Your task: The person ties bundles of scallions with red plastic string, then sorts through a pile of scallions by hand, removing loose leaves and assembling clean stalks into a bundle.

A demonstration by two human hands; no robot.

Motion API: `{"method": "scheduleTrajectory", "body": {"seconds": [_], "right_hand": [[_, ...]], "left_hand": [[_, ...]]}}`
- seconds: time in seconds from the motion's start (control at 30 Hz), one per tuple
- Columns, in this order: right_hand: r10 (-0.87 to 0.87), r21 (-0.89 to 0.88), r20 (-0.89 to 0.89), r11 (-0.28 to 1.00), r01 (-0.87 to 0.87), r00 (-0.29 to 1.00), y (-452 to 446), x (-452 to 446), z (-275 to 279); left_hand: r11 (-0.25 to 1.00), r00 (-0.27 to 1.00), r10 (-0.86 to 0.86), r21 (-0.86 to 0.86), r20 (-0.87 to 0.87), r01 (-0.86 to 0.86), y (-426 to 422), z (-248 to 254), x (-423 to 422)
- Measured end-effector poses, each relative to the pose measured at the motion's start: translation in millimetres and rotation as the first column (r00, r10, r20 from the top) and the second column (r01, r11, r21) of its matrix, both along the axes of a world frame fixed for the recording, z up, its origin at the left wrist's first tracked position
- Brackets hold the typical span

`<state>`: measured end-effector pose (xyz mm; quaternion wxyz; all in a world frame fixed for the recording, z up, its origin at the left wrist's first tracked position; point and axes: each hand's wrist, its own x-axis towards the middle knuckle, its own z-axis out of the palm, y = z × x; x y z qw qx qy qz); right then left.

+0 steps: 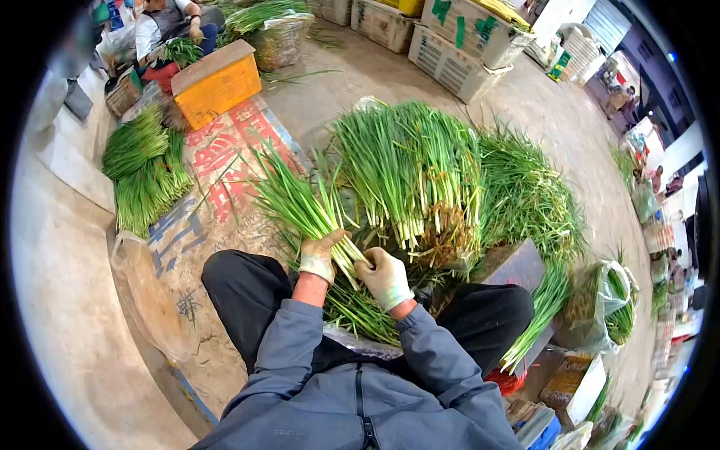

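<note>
My left hand [321, 256] is wrapped round a bunch of garlic chives [296, 196], with the green leaves pointing up and away to the left. At the pale stem ends, my right hand [385, 279] has its fingers curled in a pinch on the stalks. Both hands wear whitish, soiled gloves. Just beyond them stands a large heap of chives [409, 169], pale stems towards me, some with brown dry bits. More loose chives [360, 311] lie below my hands, between my knees.
Trimmed-looking chives [146, 169] are piled at the left by a wall. An orange box [215, 84] stands ahead, near a seated person [169, 30]. Plastic crates [457, 60] line the back. To the right are a tangled green pile [529, 199] and a filled plastic bag [600, 307].
</note>
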<state>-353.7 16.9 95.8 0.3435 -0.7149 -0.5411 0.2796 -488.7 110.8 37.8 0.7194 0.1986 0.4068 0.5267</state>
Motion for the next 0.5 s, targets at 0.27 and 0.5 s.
{"method": "scheduleTrajectory", "body": {"seconds": [0.27,0.5], "right_hand": [[-0.128,-0.084,-0.42,0.991,0.101,0.898,-2,14,-9],[-0.086,0.143,0.128,0.987,0.068,0.988,-3,15,4]], "left_hand": [[0.987,0.988,-0.024,-0.152,0.15,0.047,2,-9,10],[0.992,0.991,0.13,-0.003,-0.043,-0.13,7,-23,11]]}}
